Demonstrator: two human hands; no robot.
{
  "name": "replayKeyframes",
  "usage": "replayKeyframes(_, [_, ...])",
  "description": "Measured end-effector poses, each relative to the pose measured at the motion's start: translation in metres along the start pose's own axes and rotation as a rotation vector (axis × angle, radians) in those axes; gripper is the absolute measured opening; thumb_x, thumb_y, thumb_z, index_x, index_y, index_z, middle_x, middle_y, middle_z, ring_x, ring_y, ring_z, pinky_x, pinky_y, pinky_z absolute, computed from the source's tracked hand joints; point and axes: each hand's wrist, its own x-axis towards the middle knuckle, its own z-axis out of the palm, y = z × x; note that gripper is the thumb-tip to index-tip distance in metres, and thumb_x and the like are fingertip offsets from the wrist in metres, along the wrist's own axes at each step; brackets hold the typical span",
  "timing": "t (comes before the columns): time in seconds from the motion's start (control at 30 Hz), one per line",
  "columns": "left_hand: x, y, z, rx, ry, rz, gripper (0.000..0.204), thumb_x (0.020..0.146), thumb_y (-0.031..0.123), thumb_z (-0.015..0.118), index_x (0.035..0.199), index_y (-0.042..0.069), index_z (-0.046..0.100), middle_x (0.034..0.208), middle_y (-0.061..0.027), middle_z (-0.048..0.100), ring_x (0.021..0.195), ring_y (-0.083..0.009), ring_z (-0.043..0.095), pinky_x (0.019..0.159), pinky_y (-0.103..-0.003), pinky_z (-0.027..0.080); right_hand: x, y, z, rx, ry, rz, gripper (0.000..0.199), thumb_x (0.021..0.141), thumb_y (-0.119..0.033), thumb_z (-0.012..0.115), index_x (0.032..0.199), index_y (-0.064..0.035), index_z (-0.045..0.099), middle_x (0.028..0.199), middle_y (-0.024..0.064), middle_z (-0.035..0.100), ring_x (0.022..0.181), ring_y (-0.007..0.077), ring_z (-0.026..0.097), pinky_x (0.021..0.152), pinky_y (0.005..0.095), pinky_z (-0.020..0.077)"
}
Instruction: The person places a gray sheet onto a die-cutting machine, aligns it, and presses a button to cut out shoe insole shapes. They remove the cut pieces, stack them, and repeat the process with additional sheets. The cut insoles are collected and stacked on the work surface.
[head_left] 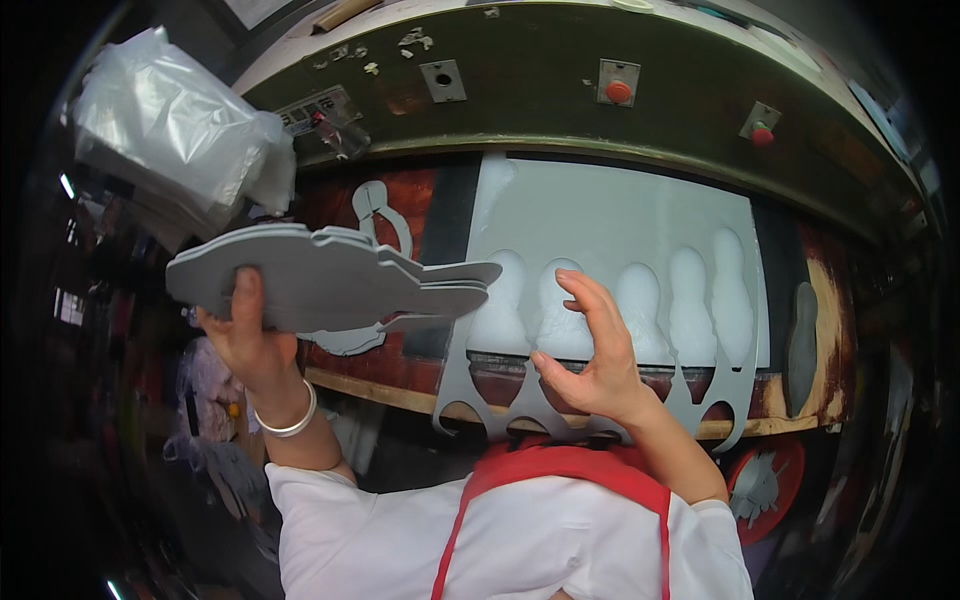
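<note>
My left hand (250, 345) grips a small stack of grey sole-shaped sheets (330, 280), thumb on top, out to the left of the worktable. Toward the middle, my right hand (600, 360) holds nothing; its thumb and fingers are apart. Below it lies a grey sheet (620, 205) with several sole-shaped openings in a row, a paler surface showing through them. The sheet's narrow strips (460, 385) hang over the table's front edge. I cannot tell whether the right fingertips touch the sheet.
Behind the table runs a green machine beam (530, 110) with red push buttons (617, 92). Clear plastic bags (180, 130) are piled at far left. Grey offcuts (372, 200) lie left of the sheet, a dark sole shape (803, 350) right. A red tub (790, 475) holds grey scraps below.
</note>
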Motion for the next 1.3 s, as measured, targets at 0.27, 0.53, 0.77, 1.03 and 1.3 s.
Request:
replayKeyframes(0.27, [0.002, -0.005, -0.067, 0.788, 0.239, 0.002, 0.021, 0.087, 0.013, 0.069, 0.099, -0.004, 0.064, 0.092, -0.0055, 0.067, 0.083, -0.0114, 0.061, 0.075, -0.024, 0.048, -0.057, 0.04, -0.025, 0.019, -0.121, 0.438, 0.049, 0.076, -0.001, 0.067, 0.123, -0.0006, 0.053, 0.124, 0.0151, 0.053, 0.113, 0.0263, 0.055, 0.089, 0.0354, 0.0502])
replayKeyframes(0.53, [-0.011, -0.077, -0.17, 1.443, 0.016, 0.488, 0.054, 0.069, -0.008, 0.068, 0.12, 0.006, 0.06, 0.106, -0.0156, 0.067, 0.094, -0.0329, 0.066, 0.08, -0.037, 0.054, -0.104, 0.074, -0.092, -0.036, 0.019, 0.707, 0.033, 0.084, 0.002, 0.059, 0.117, 0.004, 0.056, 0.116, 0.0113, 0.058, 0.103, 0.0171, 0.057, 0.087, 0.0287, 0.0486])
replayKeyframes(0.77, [-0.127, -0.201, -0.184, 1.552, -0.428, 0.12, 0.04, 0.071, -0.005, 0.057, 0.11, 0.003, 0.062, 0.11, -0.0173, 0.062, 0.103, -0.0383, 0.059, 0.09, -0.042, 0.049, -0.113, 0.083, -0.101, -0.041, 0.046, 0.759, 0.034, 0.086, 0.002, 0.059, 0.12, 0.0039, 0.054, 0.117, 0.0119, 0.058, 0.107, 0.0175, 0.056, 0.088, 0.0277, 0.0467])
replayKeyframes(1.03, [-0.12, -0.159, -0.095, 1.585, -0.616, -0.152, 0.051, 0.074, 0.006, 0.067, 0.122, -0.001, 0.052, 0.122, -0.022, 0.053, 0.116, -0.0378, 0.05, 0.103, -0.05, 0.037, -0.169, 0.098, -0.158, -0.259, 0.359, 0.855, 0.039, 0.087, -0.001, 0.059, 0.125, 0.0021, 0.051, 0.119, 0.0145, 0.057, 0.11, 0.0201, 0.055, 0.087, 0.0289, 0.0472])
replayKeyframes(1.3, [-0.117, -0.267, 0.107, 1.088, -0.864, -0.033, 0.057, 0.083, 0.018, 0.065, 0.135, 0.008, 0.045, 0.141, -0.022, 0.038, 0.133, -0.0375, 0.034, 0.11, -0.052, 0.025, -0.206, 0.133, -0.23, -1.2, 0.409, 0.593, 0.056, 0.079, -0.012, 0.064, 0.13, 0.0014, 0.045, 0.124, 0.0249, 0.05, 0.117, 0.0428, 0.043, 0.103, 0.0502, 0.0318])
